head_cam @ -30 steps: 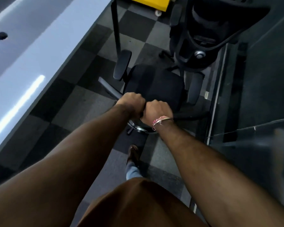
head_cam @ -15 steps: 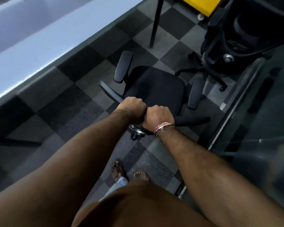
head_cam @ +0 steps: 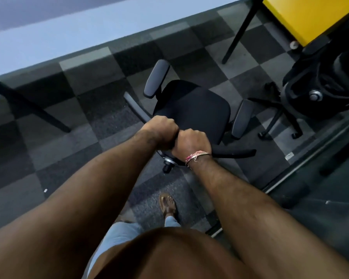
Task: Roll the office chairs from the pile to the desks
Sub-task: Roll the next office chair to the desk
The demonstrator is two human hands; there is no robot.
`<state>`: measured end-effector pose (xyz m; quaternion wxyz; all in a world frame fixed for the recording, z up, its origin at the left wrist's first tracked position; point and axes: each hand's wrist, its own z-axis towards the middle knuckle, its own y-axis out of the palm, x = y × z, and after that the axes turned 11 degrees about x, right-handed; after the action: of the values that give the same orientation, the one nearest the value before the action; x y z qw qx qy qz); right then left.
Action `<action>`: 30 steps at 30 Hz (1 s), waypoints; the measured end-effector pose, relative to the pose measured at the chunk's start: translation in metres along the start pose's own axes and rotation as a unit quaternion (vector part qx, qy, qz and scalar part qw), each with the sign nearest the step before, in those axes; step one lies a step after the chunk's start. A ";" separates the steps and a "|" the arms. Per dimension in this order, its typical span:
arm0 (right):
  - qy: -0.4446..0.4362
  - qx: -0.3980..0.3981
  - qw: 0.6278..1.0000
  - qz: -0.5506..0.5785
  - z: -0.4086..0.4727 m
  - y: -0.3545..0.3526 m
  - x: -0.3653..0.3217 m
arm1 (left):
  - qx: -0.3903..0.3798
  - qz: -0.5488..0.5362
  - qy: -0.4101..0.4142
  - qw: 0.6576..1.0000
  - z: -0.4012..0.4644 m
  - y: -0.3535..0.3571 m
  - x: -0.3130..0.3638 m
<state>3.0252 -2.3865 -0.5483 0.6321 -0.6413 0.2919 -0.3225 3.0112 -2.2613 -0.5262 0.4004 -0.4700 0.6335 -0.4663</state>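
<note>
A black office chair (head_cam: 193, 105) with grey armrests stands on the checkered carpet just in front of me, its seat facing the white desk (head_cam: 54, 37) that runs across the upper left. My left hand (head_cam: 161, 133) and my right hand (head_cam: 189, 143) grip the top edge of its backrest side by side, knuckles touching. The right wrist wears a pink thread band. One caster shows below my hands. A second black chair (head_cam: 318, 81) stands at the right.
A yellow cabinet on casters (head_cam: 308, 15) sits at the top right behind the second chair. Black desk legs (head_cam: 238, 31) slant down to the floor at centre top and at the left. A glass partition (head_cam: 320, 168) runs along the right. My sandalled foot (head_cam: 167, 204) is behind the chair.
The chair and my view have swung leftward, bringing the seat round toward the desk. The second chair and the yellow cabinet have drifted to the right. Both hands keep their grip.
</note>
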 end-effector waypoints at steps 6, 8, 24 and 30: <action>-0.017 -0.004 1.000 0.001 -0.016 -0.006 -0.080 | -0.007 0.001 -0.013 1.000 -0.075 0.018 -0.034; -0.028 -0.003 1.000 0.005 -0.021 -0.006 -0.114 | -0.017 -0.001 -0.026 1.000 -0.106 0.026 -0.050; -0.214 0.006 0.976 0.036 -0.090 -0.002 -0.340 | -0.059 -0.034 -0.205 0.976 -0.353 0.095 -0.111; -0.319 0.000 0.946 0.054 -0.114 -0.010 -0.374 | -0.053 -0.070 -0.294 0.952 -0.416 0.114 -0.096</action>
<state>2.7026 -2.1645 -0.5563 0.7086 -0.6940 0.1090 -0.0661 2.6156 -2.0650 -0.5281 0.5098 -0.6501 0.4772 -0.2997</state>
